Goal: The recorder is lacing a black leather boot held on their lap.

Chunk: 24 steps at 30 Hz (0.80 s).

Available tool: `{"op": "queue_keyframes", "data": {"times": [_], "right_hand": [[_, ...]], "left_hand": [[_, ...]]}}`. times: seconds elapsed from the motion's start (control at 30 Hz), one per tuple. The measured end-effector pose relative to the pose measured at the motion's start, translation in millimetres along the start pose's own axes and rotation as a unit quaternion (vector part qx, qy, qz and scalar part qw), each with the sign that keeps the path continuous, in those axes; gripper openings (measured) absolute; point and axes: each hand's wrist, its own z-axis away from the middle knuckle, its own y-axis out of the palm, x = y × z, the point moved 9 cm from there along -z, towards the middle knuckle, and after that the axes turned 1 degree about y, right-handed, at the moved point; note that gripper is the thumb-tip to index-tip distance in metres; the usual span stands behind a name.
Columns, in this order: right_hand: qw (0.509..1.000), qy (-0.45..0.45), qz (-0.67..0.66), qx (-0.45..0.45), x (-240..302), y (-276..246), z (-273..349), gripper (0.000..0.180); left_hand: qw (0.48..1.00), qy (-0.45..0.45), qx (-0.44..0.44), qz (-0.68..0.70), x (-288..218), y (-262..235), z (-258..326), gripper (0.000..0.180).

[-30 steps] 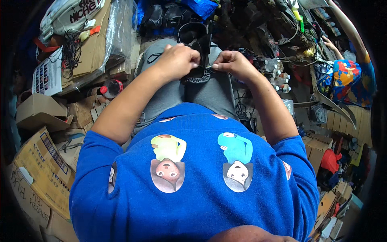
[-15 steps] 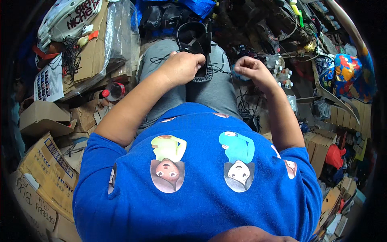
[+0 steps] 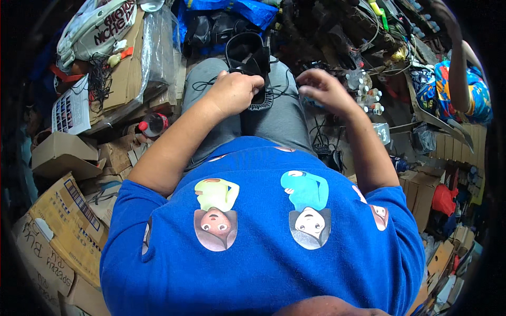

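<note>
A soft blue shirt (image 3: 258, 268) with printed cartoon figures is seen filling the lower middle, and below its hem smooth grey trousers (image 3: 279, 126) are worn. At upper right, another person (image 3: 464, 89) in a multicoloured patterned garment is partly lost at the dark rim. At lower left, a flattened-looking yellow-brown carton (image 3: 71, 218) is cut off by the same rim. Cardboard sheets (image 3: 129, 73) are stacked beside crinkled clear plastic (image 3: 158, 47). An angular cardboard box (image 3: 66, 155) is set above the carton; its contents cannot be made out. A shiny blue bag (image 3: 255, 16) is partly covered by dark items that are hard to identify.

What looks like a black shoe (image 3: 259, 62), with a rounded opening and a ridged edge, is rested across the thighs. Its near side is gripped by the left hand (image 3: 234, 92), whose fingers are curled closed; the exact hold is hidden. The right hand (image 3: 326, 90) is held just apart from it, blurred, fingers loosely parted; whether anything fine is pinched cannot be told.

A red-capped bottle (image 3: 154, 125) is filled with dark liquid. Small clear bottles (image 3: 369, 97) are clustered at right. Thin black cord (image 3: 284, 87) is looped over the trousers.
</note>
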Motion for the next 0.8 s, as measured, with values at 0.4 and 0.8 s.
{"op": "queue_keyframes", "data": {"times": [0.4,0.8], "right_hand": [[0.957,-0.152,0.227,-0.097,64.1,-19.4,-8.3,0.011],[0.816,-0.236,0.524,0.068,96.3,66.1,-12.9,0.006]], "left_hand": [[0.999,-0.017,-0.031,-0.035,-4.2,-7.6,19.4,0.013],[0.989,0.036,-0.099,-0.103,-9.4,-4.6,23.1,0.012]]}}
